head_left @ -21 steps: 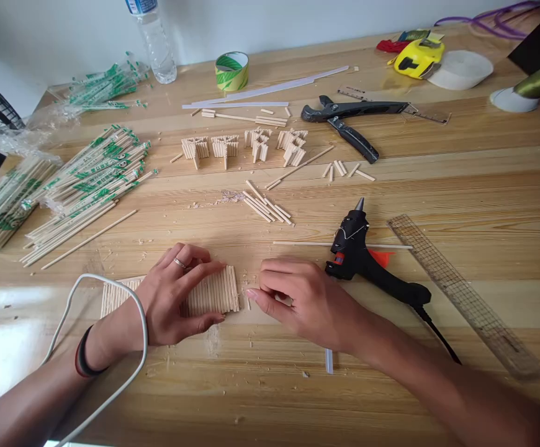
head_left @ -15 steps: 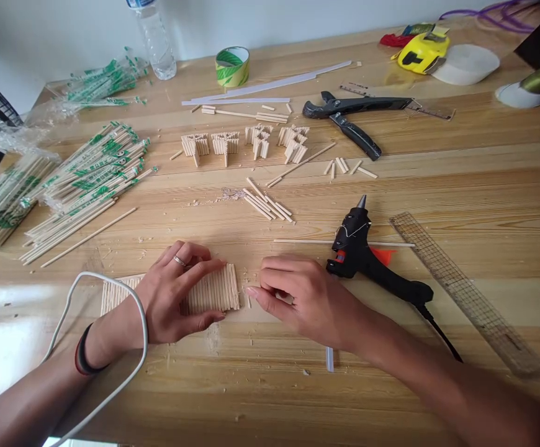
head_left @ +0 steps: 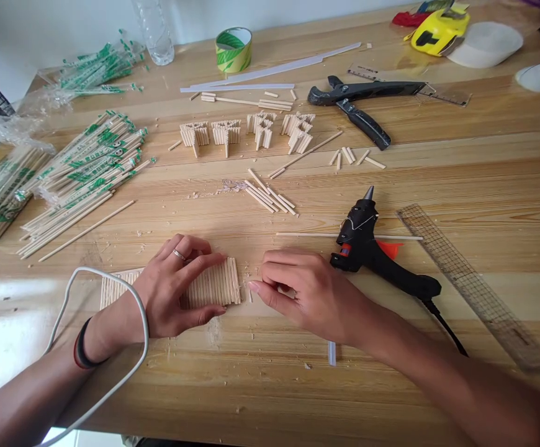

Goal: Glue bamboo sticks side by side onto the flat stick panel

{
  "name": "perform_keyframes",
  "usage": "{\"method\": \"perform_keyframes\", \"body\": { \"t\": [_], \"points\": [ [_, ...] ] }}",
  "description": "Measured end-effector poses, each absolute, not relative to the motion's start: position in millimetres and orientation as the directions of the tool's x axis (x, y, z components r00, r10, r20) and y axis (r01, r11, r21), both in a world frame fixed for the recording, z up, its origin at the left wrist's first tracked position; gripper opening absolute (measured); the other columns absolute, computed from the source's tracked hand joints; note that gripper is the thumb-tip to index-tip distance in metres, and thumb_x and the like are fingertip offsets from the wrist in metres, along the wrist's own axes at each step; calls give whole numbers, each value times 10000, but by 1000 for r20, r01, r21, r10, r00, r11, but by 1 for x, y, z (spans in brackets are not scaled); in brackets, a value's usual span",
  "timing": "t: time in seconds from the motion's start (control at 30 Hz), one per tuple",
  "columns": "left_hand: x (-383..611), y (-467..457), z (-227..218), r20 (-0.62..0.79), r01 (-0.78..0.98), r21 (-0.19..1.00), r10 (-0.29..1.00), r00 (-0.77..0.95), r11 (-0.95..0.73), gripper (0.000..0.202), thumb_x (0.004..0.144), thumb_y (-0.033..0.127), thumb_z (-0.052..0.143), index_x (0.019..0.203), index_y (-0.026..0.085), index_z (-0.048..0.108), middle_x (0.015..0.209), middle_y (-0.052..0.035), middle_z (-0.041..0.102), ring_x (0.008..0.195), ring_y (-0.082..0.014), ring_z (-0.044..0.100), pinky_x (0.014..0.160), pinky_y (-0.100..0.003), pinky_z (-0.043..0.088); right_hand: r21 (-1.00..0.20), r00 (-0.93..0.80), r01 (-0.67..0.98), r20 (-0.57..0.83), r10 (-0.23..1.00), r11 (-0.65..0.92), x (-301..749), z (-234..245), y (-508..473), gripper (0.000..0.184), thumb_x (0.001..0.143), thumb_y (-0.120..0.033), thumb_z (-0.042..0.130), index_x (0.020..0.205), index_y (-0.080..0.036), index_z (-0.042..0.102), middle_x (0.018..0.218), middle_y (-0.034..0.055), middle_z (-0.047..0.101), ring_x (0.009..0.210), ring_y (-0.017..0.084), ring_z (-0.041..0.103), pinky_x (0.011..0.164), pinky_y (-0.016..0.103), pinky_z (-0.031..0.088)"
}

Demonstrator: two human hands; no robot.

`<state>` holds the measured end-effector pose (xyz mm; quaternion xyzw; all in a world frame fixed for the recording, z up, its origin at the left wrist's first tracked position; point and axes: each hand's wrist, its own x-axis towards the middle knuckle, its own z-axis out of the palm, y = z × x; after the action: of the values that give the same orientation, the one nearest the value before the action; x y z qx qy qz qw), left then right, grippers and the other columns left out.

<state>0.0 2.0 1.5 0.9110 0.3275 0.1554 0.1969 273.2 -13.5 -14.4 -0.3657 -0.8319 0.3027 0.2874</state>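
Note:
A flat panel of short wooden sticks [head_left: 214, 287] laid side by side rests on the table near me. My left hand [head_left: 174, 288] lies over it, fingers pressed together on top and thumb along the near edge, holding it down. A ring is on one finger and a black band on the wrist. My right hand [head_left: 298, 292] sits just right of the panel, its fingers curled in a pinch at a short stick [head_left: 250, 295] that touches the panel's right edge.
A black glue gun [head_left: 372, 254] lies right of my right hand, with a clear ruler [head_left: 465, 282] beyond and its white cable [head_left: 107, 276] looping over my left wrist. Farther back lie cut sticks [head_left: 270, 198], stick assemblies [head_left: 246, 133], black cutters [head_left: 358, 105], green tape [head_left: 233, 49] and chopstick piles [head_left: 84, 167].
The view has tilted so everything sits a little higher in the frame. Both hands stay where they were on the panel and beside it.

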Motion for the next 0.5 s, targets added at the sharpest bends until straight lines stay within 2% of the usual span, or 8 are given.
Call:
{"method": "perform_keyframes", "body": {
  "t": [0.33,0.5],
  "points": [
    [-1,3,3,134,527,434,630,765,-731,615,939,456,741,1429,132,561,1217,-158,576,1125,-316,584,959,-486,565,-717,-571,435,248,783,544,274,-17,-14,414,1048,-190,549,651,-218,435,668,-45,405,630,138,390,623,304,306],
    [1,2,2,156,533,439,645,748,-723,585,952,479,716,1412,150,569,1206,-149,579,1112,-315,587,943,-478,556,-726,-564,430,249,787,537,273,-16,-15,407,1039,-184,566,662,-216,415,678,-49,390,633,131,376,624,301,298]
  ]
}}
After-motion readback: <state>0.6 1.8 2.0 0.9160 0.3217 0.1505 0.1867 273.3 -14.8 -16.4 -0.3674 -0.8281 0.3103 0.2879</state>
